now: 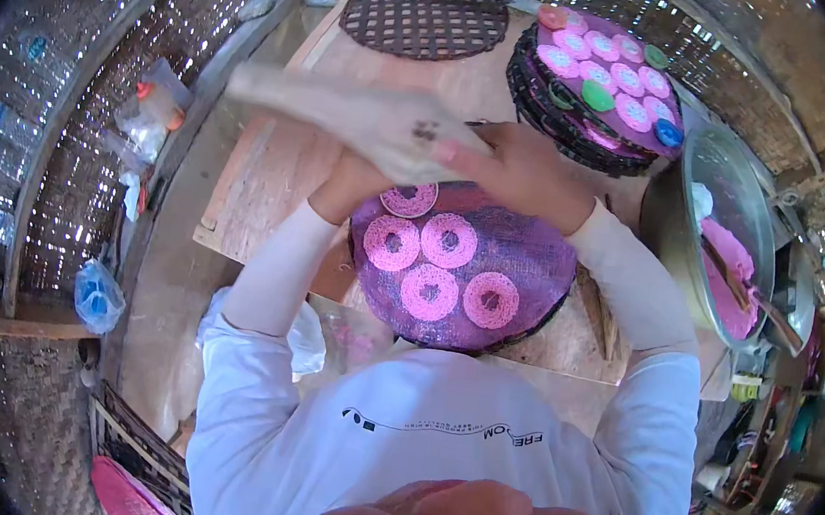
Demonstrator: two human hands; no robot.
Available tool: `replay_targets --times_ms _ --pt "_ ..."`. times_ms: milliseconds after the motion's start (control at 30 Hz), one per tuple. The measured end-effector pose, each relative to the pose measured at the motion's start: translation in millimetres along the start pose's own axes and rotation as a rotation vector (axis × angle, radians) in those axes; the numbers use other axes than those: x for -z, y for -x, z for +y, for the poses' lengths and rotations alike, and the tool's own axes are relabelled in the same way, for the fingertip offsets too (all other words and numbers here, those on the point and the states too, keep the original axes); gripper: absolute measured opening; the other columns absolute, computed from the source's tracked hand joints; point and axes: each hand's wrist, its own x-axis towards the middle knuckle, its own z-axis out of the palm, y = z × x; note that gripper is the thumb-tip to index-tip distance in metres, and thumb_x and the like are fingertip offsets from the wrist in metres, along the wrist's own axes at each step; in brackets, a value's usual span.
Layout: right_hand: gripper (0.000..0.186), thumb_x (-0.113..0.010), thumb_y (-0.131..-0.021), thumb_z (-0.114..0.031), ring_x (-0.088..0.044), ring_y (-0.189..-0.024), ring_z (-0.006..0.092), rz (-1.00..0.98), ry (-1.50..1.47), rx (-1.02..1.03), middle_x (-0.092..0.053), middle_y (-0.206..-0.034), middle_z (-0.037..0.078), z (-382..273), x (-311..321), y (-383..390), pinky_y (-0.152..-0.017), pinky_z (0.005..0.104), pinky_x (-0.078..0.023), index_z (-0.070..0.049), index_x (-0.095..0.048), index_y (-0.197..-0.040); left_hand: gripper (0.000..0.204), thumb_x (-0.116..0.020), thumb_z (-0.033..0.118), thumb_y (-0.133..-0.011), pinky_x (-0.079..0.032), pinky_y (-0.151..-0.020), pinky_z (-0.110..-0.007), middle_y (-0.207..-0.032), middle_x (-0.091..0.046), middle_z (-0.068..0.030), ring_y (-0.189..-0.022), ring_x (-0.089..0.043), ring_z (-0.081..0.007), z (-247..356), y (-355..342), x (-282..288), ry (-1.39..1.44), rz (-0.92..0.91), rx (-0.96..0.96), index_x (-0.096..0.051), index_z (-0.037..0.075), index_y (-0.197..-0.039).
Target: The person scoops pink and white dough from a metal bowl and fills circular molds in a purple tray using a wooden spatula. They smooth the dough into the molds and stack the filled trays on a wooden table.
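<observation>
A pale, long-handled tool [347, 115], blurred along its length, lies across both my hands above the work table. Near its wide end is a small cluster of dark spots. My right hand [537, 175] closes on that wide end, its thumb lying along the near side. My left hand [352, 181] is under the tool at the other side, and its fingers are hidden. Just below the hands, a round tray [531, 280] with a purple woven surface holds several pink lacy dough rings [429, 291]. One ring at the tray's far left edge lies close to my left hand.
A bare dark lattice tray [425, 16] lies at the back. Beside it is a stack of trays [587, 125] with pink rings and coloured lids on top. At right, a large metal basin [679, 210] contains pink dough [725, 295] and a wooden stick.
</observation>
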Motion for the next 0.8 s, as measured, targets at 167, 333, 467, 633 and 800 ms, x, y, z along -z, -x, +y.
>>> replay_targets --times_ms 167,333,467,633,800 --pt "0.054 -0.057 -0.07 -0.059 -0.054 -0.053 0.0275 0.684 0.562 0.727 -0.055 -0.062 0.007 -5.1 31.1 22.4 -0.056 0.0363 -0.044 -0.005 -0.059 -0.075 0.036 -0.068 0.021 -0.072 -0.044 -0.084 -0.037 -0.097 -0.06 -0.0083 -0.087 -0.057 -0.0227 96.0 -11.8 6.0 0.023 -0.335 0.106 -0.057 0.006 -0.102" --pt "0.036 -0.061 -0.076 -0.034 -0.057 -0.064 0.0215 0.846 -0.408 0.746 -0.055 -0.07 0.011 -20.8 46.9 19.7 -0.061 0.0345 -0.046 -0.001 -0.055 -0.088 0.051 -0.071 0.025 -0.064 -0.043 -0.073 -0.038 -0.099 -0.057 -0.0122 -0.084 -0.056 -0.0279 105.4 -2.1 12.5 0.306 -0.469 -0.299 -0.056 0.005 -0.108" --pt "0.03 -0.048 -0.086 -0.019 -0.049 -0.051 0.0112 0.559 -0.557 0.241 -0.049 -0.078 0.008 -49.3 34.8 54.0 -0.046 0.0245 -0.043 -0.001 -0.038 -0.107 0.056 -0.072 0.028 -0.057 -0.041 -0.073 -0.035 -0.101 -0.057 -0.0092 -0.081 -0.056 -0.0243 169.6 -44.6 44.6 -0.663 -0.751 -0.115 -0.056 0.005 -0.105" --pt "0.036 -0.056 -0.077 -0.008 -0.051 -0.059 0.0178 0.455 -0.221 0.261 -0.044 -0.081 0.011 -86.8 31.6 121.4 -0.052 0.0305 -0.043 0.001 -0.033 -0.103 0.034 -0.068 0.027 -0.06 -0.045 -0.055 -0.038 -0.073 -0.061 -0.01 -0.057 -0.058 -0.0291 160.7 -8.9 44.0 0.013 -0.618 -0.324 -0.061 0.005 -0.086" --pt "0.03 -0.056 -0.075 -0.004 -0.046 -0.066 0.0216 0.384 -0.093 0.317 -0.042 -0.078 0.011 -71.5 43.3 181.5 -0.061 0.0336 -0.039 0.002 -0.037 -0.098 0.034 -0.069 0.029 -0.061 -0.045 -0.051 -0.037 -0.067 -0.06 -0.0135 -0.061 -0.059 -0.0321 186.2 -24.2 25.3 -0.07 -0.923 -0.262 -0.063 0.004 -0.083"
